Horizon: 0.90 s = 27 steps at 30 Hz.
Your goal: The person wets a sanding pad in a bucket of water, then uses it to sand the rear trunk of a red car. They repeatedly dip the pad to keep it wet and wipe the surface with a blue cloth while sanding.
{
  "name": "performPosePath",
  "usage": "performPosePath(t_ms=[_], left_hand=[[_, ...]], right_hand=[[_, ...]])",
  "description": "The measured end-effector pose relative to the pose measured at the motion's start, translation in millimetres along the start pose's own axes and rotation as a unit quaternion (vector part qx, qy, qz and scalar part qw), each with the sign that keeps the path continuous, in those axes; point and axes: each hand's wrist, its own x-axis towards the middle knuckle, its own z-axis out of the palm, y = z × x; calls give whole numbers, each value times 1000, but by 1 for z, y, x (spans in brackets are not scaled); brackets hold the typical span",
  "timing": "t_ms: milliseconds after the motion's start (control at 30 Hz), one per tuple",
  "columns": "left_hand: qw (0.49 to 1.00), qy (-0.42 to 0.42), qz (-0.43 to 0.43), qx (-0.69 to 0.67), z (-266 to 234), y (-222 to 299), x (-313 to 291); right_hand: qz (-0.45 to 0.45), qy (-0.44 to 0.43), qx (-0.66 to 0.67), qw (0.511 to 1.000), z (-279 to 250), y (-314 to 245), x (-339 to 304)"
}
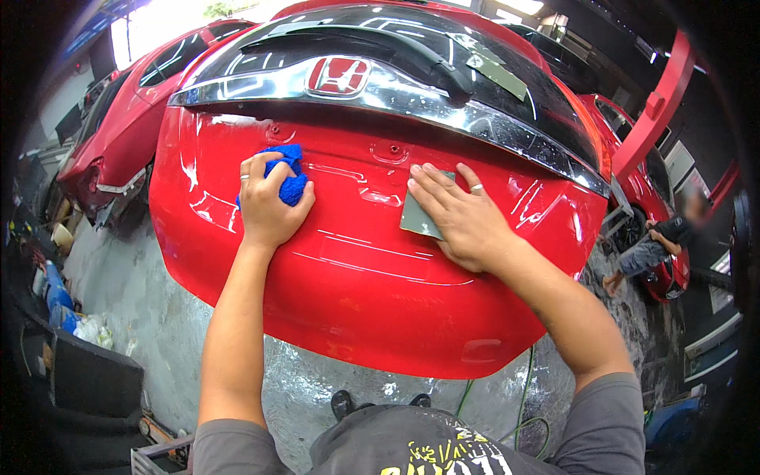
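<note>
Left hand (269,209) clutches blue microfibre cloth (294,188); right hand (463,212), unclenched, flattens grey-green sandpaper (419,221) on red tailgate (356,305); keep pressure even

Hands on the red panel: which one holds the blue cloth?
The left hand: it grips the blue cloth, while the right hand lies over a flat grey-green sheet.

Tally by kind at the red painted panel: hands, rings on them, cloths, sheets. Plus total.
Hands: 2 (left hand, right hand)
Rings: 2 (left ring, right ring)
Blue cloth: 1
Grey-green sheet: 1
Total: 6
</note>
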Motion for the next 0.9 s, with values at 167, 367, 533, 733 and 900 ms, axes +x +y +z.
performPosePath(t_ms=[167,367,533,733,900], left_hand=[[1000,20,7,-11,5,6,4],[1000,7,1,-8,6,9,0],[1000,11,8,-18,-7,4,3],[1000,8,-13,0,-10,7,3],[1000,2,-5,-18,-10,11,3]], right_hand=[[39,-98,-36,994,-37,46,-97],[-1,-23,12,1000,-1,-5,-19],[-39,-77,-29,996,-17,36,-66],[-22,-83,-15,996,-12,1,-46],[-71,-53,1,996,-10,-7,-37]])
